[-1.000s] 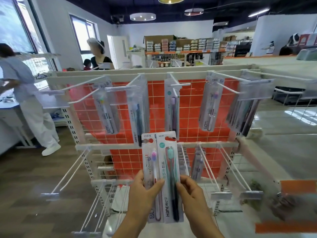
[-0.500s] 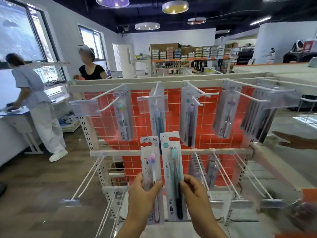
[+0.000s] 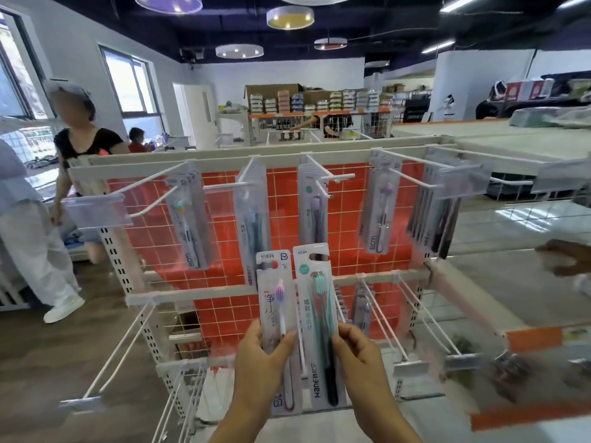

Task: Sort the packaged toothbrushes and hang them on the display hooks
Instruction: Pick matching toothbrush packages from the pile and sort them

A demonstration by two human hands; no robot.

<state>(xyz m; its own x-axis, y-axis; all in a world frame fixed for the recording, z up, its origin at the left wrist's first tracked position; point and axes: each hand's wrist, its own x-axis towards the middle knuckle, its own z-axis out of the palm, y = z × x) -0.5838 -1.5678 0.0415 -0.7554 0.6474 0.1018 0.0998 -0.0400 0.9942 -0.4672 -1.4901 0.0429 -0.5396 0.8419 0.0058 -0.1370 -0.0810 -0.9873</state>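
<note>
- The left hand pinches a pack with a pink-bristled toothbrush; the thumb lies across the front of the pack and the other fingers are behind it.
- The right hand grips a pack with a teal-bristled toothbrush in the same way, thumb on the front.
- Both packs stand upright, side by side, edges touching or nearly touching, in front of the lower row of the display rack.
- The lower hooks are long white wires; most of them are bare, and a few packs hang far back near the red grid panel.
- On the upper hooks five groups of packaged toothbrushes hang; the rightmost group holds many packs.
- Behind the rack, at left, a person in a black top stands; another person in white trousers is at the left edge.
- Far back, shelves with stacked boxes stand against the wall.
</note>
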